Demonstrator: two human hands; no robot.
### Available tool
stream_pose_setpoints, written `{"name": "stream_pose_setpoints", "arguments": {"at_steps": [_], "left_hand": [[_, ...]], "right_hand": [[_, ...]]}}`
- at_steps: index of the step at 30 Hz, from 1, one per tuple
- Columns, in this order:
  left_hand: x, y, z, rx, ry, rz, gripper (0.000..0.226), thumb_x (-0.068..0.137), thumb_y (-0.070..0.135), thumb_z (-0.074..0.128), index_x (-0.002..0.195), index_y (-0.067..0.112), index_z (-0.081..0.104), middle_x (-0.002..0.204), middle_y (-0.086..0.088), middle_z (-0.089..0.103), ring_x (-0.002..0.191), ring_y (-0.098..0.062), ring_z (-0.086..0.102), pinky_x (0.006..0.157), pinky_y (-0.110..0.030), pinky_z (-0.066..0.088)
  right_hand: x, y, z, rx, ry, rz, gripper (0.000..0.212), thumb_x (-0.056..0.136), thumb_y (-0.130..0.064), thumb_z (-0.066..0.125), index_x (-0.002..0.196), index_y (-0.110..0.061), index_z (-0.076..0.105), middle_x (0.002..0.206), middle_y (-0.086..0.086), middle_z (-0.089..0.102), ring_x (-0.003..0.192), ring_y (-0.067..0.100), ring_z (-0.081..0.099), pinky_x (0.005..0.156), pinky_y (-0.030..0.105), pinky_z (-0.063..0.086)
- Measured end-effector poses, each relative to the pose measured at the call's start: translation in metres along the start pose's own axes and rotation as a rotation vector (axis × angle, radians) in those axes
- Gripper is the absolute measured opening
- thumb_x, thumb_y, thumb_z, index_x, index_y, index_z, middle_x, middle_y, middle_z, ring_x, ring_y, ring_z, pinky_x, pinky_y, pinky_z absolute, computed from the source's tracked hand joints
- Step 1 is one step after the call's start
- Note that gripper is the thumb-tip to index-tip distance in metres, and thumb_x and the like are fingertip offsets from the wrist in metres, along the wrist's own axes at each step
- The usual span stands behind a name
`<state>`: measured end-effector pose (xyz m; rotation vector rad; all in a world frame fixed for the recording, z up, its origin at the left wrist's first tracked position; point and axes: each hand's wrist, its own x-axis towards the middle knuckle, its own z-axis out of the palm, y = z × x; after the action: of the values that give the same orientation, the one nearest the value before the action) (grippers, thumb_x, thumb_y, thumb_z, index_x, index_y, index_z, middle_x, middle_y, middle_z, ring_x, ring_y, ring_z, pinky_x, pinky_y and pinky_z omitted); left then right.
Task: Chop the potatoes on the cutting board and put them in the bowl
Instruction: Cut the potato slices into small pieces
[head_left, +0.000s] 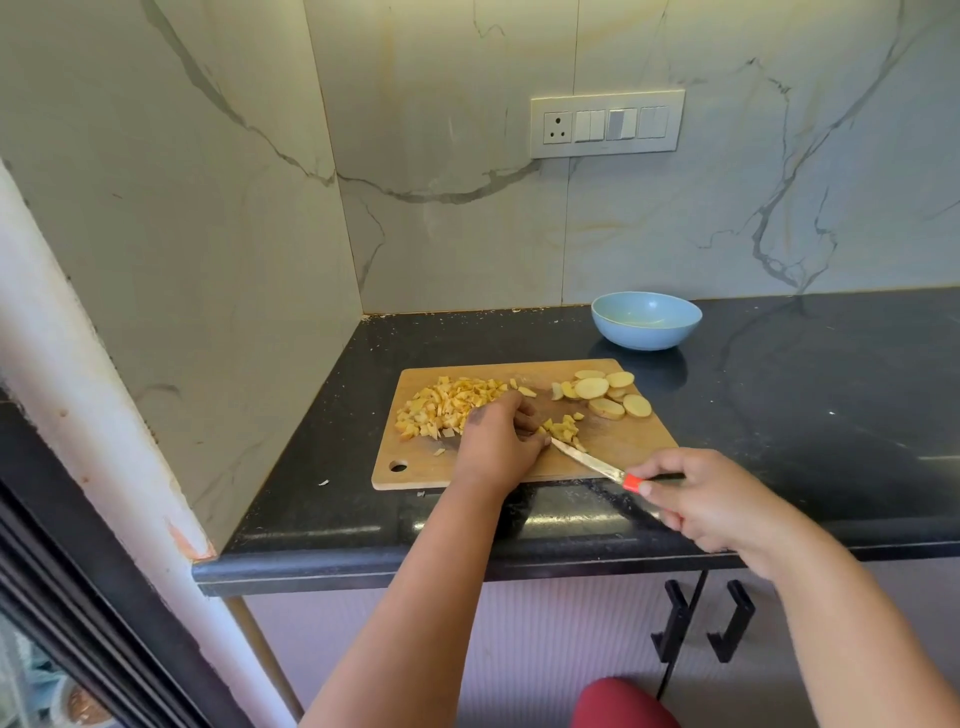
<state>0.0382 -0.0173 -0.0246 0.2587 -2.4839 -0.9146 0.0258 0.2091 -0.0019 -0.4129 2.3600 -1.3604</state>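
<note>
**Potatoes partly chopped on the board**

Potatoes lie in three groups on a wooden board (613, 447) set on a black counter (810, 415). A heap of diced pieces (447, 402) covers the board's far left. A smaller cluster of dice (563, 428) sits near the middle. Round slices (605, 395) overlap one another at the far right corner.

The left hand (501, 441) rests palm down on the board, fingers curled, between the heap and the small cluster; whether it grips anything underneath cannot be told. The right hand (711, 499) is closed around the handle of a knife (589, 460), just off the board's near edge. The blade slants across the board, its tip at the small cluster, close to the left thumb.

A blue bowl (647, 332) stands on the counter just beyond the board's far right corner, apart from it, with no potato visible inside.
</note>
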Motion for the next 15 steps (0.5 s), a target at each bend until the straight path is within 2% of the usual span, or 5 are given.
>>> {"name": "stream_pose_setpoints", "arguments": {"at_steps": [3, 6, 10, 13, 15], "left_hand": [[0.000, 0.001, 0.001, 0.032, 0.031, 0.008, 0.020, 0.083, 0.019, 0.075, 0.099, 0.014, 0.064, 0.091, 0.006, 0.065, 0.087, -0.013, 0.062, 0.082, -0.027, 0.052], [0.001, 0.001, 0.001, 0.070, 0.076, 0.018, 0.013, 0.089, 0.010, 0.065, 0.102, 0.011, 0.066, 0.097, 0.000, 0.069, 0.093, -0.018, 0.063, 0.085, -0.031, 0.052], [-0.001, 0.003, 0.001, 0.090, 0.133, 0.026, 0.026, 0.092, -0.002, 0.050, 0.110, 0.008, 0.066, 0.103, -0.007, 0.069, 0.099, -0.023, 0.062, 0.084, -0.031, 0.050], [-0.004, 0.006, -0.001, 0.092, 0.180, 0.036, 0.034, 0.097, 0.009, 0.050, 0.129, 0.013, 0.060, 0.121, -0.005, 0.066, 0.120, -0.022, 0.052, 0.098, -0.029, 0.040], [-0.004, 0.005, 0.000, 0.105, 0.199, 0.108, 0.035, 0.099, 0.019, 0.052, 0.133, 0.015, 0.060, 0.125, -0.002, 0.066, 0.125, -0.023, 0.047, 0.108, -0.036, 0.037]], "right_hand": [[0.003, 0.001, -0.023, 0.175, -0.098, 0.059, 0.016, 0.096, -0.011, 0.058, 0.108, -0.015, 0.068, 0.060, 0.005, 0.045, 0.045, 0.008, 0.023, 0.036, 0.017, 0.019], [0.017, -0.006, -0.029, 0.316, -0.069, -0.021, 0.017, 0.096, -0.010, 0.057, 0.107, -0.013, 0.069, 0.061, 0.004, 0.045, 0.045, 0.008, 0.023, 0.034, 0.016, 0.021], [0.058, -0.013, -0.003, 0.401, 0.277, -0.197, 0.016, 0.097, -0.015, 0.057, 0.110, -0.016, 0.067, 0.062, 0.004, 0.050, 0.048, 0.011, 0.034, 0.041, 0.022, 0.027], [0.077, -0.008, 0.019, 0.187, 0.580, -0.308, 0.012, 0.097, -0.025, 0.056, 0.106, -0.025, 0.064, 0.067, -0.001, 0.062, 0.061, 0.016, 0.055, 0.054, 0.026, 0.040], [0.080, -0.004, 0.025, 0.054, 0.647, -0.350, 0.010, 0.097, -0.028, 0.056, 0.103, -0.031, 0.062, 0.074, -0.002, 0.066, 0.067, 0.012, 0.059, 0.056, 0.021, 0.041]]}}
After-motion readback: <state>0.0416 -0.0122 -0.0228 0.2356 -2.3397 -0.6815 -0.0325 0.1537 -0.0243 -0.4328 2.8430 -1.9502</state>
